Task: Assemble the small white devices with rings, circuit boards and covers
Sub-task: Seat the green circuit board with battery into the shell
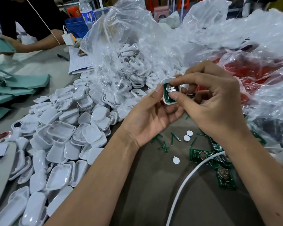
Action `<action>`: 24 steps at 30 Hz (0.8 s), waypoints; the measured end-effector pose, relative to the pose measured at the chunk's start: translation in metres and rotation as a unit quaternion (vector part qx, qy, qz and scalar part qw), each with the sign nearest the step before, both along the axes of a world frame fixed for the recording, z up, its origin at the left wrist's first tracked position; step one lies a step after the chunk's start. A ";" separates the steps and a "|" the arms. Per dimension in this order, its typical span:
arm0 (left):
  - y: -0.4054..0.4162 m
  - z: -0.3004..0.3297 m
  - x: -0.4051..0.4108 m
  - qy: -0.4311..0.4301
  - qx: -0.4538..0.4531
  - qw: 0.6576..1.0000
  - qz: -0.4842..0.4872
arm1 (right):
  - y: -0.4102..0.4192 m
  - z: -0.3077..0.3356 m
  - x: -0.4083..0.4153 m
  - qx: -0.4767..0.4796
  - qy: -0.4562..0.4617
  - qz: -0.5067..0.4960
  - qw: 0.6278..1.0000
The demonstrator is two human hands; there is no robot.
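Centre of the desk (153,185), held a little above it: left hand (150,115) cradles a white shell (166,99) from below, thumb up along its left edge, fingers curled under. Green circuit board (167,95) with a coin cell sits inside the shell. Right hand (209,105) comes in from the right; thumb and forefinger pinch down on the board, forefinger over the cell, thumb at the near end. A second small white piece (183,87) sits just right of the shell under the right fingers; could be a ring or cover, can't tell.

Key relation: the shell's long axis runs near–far, tilted toward the camera, open face up. The right grip is directly on top, so seating looks like a straight push down into the left palm. Board looks partly seated; not confirmed flush.

Spare boards (222,170) lie near right, beside the right forearm. Snapped-off green strips (173,139) and white round discs (187,136) are scattered between the wrists. A heap of white covers (64,132) fills the left. A clear bag (129,54) of white parts is just beyond the hands; a red-filled bag (245,74) is far right. A white cable (186,180) crosses the near desk.

Room: shared workshop, another person (28,22) far left, bottle (87,13) and charger (68,39) beyond.
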State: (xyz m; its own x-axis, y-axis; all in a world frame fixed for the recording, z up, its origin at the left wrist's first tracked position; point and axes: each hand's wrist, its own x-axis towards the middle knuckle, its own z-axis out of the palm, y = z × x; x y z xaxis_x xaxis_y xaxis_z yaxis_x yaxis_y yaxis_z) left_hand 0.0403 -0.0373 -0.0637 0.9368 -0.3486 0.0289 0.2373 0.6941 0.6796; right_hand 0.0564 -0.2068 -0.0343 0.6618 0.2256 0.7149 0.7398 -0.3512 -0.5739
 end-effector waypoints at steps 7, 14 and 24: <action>-0.001 0.005 -0.003 0.004 0.008 1.000 0.001 | 0.000 0.001 0.001 -0.030 -0.014 -0.014 0.999; -0.002 0.006 -0.004 0.024 0.043 0.999 0.007 | -0.002 0.001 0.005 -0.085 -0.028 -0.016 0.996; -0.001 0.004 -0.001 0.024 0.045 0.999 0.002 | 0.000 -0.002 0.006 -0.125 -0.025 -0.010 0.992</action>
